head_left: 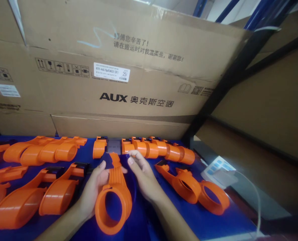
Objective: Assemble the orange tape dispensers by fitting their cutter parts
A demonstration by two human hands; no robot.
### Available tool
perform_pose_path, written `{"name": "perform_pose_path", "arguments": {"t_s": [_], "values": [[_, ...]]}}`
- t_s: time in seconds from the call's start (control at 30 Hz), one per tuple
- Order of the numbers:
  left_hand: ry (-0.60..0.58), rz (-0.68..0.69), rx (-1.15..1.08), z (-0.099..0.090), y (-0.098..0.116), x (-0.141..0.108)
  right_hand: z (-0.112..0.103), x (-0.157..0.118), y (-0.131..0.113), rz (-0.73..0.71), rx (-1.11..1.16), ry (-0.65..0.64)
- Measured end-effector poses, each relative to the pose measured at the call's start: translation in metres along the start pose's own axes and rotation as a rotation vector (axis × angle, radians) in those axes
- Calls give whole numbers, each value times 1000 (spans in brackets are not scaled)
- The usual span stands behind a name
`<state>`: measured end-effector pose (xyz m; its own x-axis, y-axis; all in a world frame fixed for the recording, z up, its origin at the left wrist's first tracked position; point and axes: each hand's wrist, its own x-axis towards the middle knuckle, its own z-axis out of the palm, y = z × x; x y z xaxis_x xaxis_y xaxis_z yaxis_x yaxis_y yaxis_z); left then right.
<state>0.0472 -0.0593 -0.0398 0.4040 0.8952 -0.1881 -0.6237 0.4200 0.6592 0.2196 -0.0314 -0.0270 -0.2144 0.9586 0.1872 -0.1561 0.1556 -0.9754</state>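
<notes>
Low in the middle, an orange ring-shaped part [117, 175] points its ring toward me, its narrow neck up. My left hand [96, 182] is closed round the neck from the left, thumb by a dark blue piece [108, 160] at its top. On the right, my right hand [141, 170] pinches a small dark blue piece [124, 159] between thumb and fingertips, close beside the neck. A dark display showing digits [113, 146] lies just behind the hands.
Several similar orange parts [56, 197] stand in rows on the blue surface [174, 214] at left, behind and right. A printed cardboard wall [149, 80] rises behind. At right are a dark metal frame [214, 100] and a white device [219, 170] with a cable.
</notes>
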Motion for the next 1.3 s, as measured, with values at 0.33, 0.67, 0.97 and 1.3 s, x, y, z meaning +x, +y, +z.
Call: {"name": "perform_pose_path", "arguments": {"t_s": [0.33,0.67,0.97,1.3], "values": [[204,435,121,1,-2,8,-13,-6,-12,-395,-435,67],[207,486,202,2,0,8,-7,-6,-16,-428,-538,-20],[157,527,203,-6,-4,5,-11,-7,-15,-362,-537,-122],[213,570,343,-6,-1,6,-11,-9,-7,-644,-941,15]]}}
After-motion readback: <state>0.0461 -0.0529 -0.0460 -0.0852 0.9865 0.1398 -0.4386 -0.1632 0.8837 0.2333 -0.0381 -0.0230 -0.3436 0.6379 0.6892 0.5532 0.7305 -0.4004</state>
